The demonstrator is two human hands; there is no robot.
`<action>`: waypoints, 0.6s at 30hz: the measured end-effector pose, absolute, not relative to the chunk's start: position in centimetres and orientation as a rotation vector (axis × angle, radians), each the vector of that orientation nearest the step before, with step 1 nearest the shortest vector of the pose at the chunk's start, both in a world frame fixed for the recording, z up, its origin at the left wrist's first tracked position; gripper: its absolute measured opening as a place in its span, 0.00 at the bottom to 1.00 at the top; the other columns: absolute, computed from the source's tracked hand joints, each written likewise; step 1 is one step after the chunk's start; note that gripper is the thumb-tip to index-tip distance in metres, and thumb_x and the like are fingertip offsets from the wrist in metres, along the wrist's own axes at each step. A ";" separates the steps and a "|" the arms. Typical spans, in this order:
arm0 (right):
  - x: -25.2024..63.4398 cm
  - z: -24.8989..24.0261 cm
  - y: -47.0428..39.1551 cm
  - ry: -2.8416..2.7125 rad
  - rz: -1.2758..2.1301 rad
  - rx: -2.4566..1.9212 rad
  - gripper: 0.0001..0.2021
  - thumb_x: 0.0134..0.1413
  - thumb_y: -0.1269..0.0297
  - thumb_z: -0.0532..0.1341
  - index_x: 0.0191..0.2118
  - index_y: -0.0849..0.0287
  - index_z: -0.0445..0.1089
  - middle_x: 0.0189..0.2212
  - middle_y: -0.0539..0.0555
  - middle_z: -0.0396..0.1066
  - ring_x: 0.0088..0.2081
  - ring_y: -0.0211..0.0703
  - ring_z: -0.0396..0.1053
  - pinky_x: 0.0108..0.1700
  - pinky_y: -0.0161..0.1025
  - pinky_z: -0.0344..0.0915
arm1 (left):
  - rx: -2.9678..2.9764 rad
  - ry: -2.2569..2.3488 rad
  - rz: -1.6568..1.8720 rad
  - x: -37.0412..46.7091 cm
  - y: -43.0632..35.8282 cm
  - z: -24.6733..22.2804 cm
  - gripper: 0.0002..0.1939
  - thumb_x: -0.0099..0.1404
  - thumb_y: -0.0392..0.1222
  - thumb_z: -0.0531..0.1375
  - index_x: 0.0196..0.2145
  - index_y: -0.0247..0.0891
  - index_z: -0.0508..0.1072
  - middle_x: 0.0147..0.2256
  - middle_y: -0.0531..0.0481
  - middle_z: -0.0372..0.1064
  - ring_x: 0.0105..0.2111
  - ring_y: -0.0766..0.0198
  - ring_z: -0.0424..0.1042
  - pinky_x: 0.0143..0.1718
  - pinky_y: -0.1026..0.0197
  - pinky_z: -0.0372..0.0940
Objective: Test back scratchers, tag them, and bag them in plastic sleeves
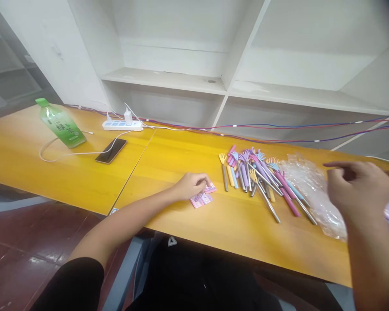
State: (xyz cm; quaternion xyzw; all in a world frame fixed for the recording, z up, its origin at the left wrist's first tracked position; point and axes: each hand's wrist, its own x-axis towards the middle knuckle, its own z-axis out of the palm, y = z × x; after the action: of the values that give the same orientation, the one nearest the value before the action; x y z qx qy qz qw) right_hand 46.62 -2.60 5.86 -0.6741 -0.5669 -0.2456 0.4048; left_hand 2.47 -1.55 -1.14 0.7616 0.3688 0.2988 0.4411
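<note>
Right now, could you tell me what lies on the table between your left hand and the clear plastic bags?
In the head view, a pile of pastel back scratchers lies between the left hand and the bags.

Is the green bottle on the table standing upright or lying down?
Upright. The green bottle stands on its base on the table, cap on top; its lean looks like lens distortion.
</note>
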 end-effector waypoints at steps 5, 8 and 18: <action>34.4 5.3 -1.9 -1.710 -0.378 -1.407 0.09 0.56 0.68 0.59 0.35 0.56 0.78 0.28 0.54 0.70 0.31 0.44 0.66 0.36 0.41 0.60 | 1.867 0.928 0.753 2.4 -1.1 -1.3 0.11 0.68 0.37 0.53 0.39 0.37 0.77 0.24 0.56 0.72 0.24 0.69 0.70 0.31 0.66 0.62; 29.5 2.4 -1.1 -1.810 -0.245 -1.312 0.08 0.58 0.70 0.58 0.38 0.56 0.75 0.32 0.54 0.69 0.32 0.44 0.66 0.37 0.41 0.61 | 1.861 0.951 0.750 2.4 -0.9 -1.1 0.11 0.68 0.36 0.53 0.39 0.37 0.76 0.24 0.57 0.71 0.24 0.69 0.70 0.31 0.66 0.62; 28.7 -1.4 -2.0 -1.874 0.111 -1.172 0.10 0.58 0.73 0.56 0.38 0.54 0.73 0.30 0.52 0.63 0.29 0.44 0.63 0.35 0.42 0.59 | 1.905 0.952 0.671 2.9 -1.2 -1.4 0.10 0.70 0.38 0.54 0.39 0.37 0.76 0.24 0.57 0.70 0.23 0.69 0.68 0.30 0.66 0.61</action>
State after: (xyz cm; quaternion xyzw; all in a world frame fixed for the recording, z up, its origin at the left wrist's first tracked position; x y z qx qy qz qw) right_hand 28.67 -2.05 -1.39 -0.4733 -0.7573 0.0447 0.4478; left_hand 2.90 -1.21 -1.36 0.7667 0.3830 0.2699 0.4388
